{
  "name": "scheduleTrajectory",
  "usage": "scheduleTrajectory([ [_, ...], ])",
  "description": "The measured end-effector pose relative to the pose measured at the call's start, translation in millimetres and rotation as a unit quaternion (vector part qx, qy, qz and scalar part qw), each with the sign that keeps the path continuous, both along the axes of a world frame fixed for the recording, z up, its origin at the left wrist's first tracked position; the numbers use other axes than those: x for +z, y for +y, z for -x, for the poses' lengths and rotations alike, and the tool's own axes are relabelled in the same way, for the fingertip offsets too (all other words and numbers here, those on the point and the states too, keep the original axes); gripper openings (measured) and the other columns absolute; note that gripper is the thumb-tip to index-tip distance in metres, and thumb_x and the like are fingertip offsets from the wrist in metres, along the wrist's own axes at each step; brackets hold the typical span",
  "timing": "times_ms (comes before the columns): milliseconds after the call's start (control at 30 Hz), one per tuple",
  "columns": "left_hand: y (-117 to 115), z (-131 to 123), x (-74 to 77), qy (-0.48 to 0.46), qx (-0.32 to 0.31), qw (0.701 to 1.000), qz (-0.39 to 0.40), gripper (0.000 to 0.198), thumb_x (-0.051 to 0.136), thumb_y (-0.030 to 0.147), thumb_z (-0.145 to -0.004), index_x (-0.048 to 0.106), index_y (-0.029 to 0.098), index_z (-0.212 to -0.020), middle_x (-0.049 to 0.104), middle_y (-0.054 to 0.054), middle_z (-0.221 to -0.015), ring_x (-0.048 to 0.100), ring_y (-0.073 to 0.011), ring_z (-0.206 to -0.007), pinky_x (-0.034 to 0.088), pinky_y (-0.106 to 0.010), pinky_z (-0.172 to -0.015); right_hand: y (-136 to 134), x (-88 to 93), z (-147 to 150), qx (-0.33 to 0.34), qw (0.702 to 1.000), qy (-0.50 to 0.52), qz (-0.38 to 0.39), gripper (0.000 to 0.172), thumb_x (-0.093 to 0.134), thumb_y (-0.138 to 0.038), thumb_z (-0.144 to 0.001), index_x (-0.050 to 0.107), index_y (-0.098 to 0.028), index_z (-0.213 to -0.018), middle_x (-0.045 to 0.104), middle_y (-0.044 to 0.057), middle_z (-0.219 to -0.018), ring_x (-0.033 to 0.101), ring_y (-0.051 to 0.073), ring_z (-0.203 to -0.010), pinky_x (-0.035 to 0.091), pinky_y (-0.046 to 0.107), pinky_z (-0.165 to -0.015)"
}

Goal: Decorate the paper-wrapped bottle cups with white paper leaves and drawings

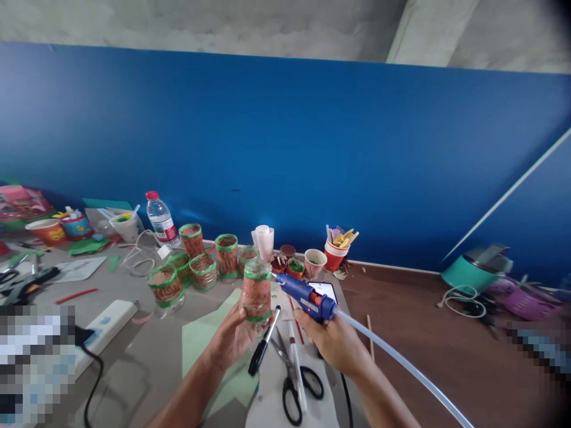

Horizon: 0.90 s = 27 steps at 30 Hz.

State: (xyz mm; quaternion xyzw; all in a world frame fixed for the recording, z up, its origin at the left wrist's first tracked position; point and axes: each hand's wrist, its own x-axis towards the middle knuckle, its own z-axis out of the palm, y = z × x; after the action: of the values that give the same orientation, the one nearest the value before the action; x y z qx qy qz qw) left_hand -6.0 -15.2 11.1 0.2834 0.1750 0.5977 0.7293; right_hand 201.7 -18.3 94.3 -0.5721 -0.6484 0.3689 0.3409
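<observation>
My left hand [232, 336] is wrapped round the lower part of a clear plastic jar [256, 295], painted reddish brown with green bands at rim and base. The jar is held upright above the table. In my right hand [330, 339] is a blue hot glue gun [306, 295], its nozzle at the jar's upper right edge; whether it touches I cannot tell. A long translucent glue stick [392, 352] trails from its back. Below the hands lie black-handled scissors [289, 380], a black marker [264, 343] and a white pen [296, 362] on white paper.
Several similar painted jars [204, 270] stand behind my left hand, near a water bottle [161, 221]. Paper cups [314, 263] line the blue partition [285, 148], one with plastic cutlery [342, 239]. A power strip [104, 327] lies left; a teal pot [468, 270] sits right.
</observation>
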Motion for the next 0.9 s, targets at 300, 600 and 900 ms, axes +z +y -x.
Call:
scheduleTrajectory([
  [300, 0.4, 5.9, -5.0, -0.012, -0.048, 0.999, 0.003, 0.041, 0.076, 0.039, -0.072, 0.069, 0.017, -0.106, 0.073, -0.011, -0.103, 0.066, -0.0276, -0.098, 0.041, -0.045, -0.099, -0.7, 17.3, 2.0, 0.011, 0.999, 0.034, 0.027, 0.033, 0.057, -0.053, -0.070, 0.045, -0.024, -0.059, 0.041, -0.004, -0.045, 0.051, 0.017, -0.046, 0.042, 0.029, -0.046],
  [600, 1.2, 9.8, -12.7, -0.046, -0.072, 0.996, -0.002, 0.039, 0.075, 0.040, -0.073, 0.071, 0.019, -0.106, 0.075, -0.009, -0.106, 0.067, -0.0265, -0.100, 0.041, -0.045, -0.101, 0.2, 15.1, 3.8, 0.011, 0.998, 0.057, 0.026, 0.035, 0.058, -0.052, -0.068, 0.045, -0.023, -0.055, 0.043, -0.003, -0.045, 0.047, 0.015, -0.043, 0.044, 0.028, -0.045],
  [900, 3.0, 10.7, -14.4, -0.055, -0.057, 0.997, 0.005, 0.037, 0.074, 0.039, -0.075, 0.070, 0.019, -0.106, 0.075, -0.008, -0.106, 0.068, -0.0270, -0.098, 0.040, -0.047, -0.101, -1.3, 13.7, -0.3, 0.053, 0.995, 0.074, 0.039, 0.039, 0.056, -0.054, -0.075, 0.042, -0.022, -0.059, 0.039, -0.005, -0.049, 0.040, 0.010, -0.045, 0.037, 0.024, -0.046],
])
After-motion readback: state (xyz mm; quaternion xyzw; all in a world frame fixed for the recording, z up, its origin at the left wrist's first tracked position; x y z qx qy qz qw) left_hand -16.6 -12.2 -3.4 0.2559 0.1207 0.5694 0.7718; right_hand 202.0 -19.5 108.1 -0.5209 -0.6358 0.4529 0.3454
